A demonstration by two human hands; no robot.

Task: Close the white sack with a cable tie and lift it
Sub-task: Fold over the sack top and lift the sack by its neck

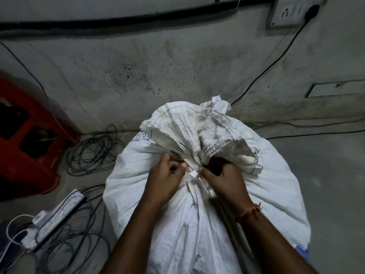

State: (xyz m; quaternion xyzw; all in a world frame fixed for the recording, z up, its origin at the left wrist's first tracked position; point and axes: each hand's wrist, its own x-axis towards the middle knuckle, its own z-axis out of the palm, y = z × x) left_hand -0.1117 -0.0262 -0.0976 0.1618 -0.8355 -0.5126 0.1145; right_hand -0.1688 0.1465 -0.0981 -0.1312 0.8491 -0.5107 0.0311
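Both forearms reach forward and converge. The left hand (165, 179) has its fingers curled, thumb and forefinger pinched together at the tips. The right hand (223, 179) is curled too, its fingertips facing the left. An orange thread circles the right wrist.

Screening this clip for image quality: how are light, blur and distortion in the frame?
Head view: dim and flat, darkening toward the corners; wide-angle bending bows the black pipe along the wall; slight motion blur on the left hand and right hand at the white sack neck; no glare.
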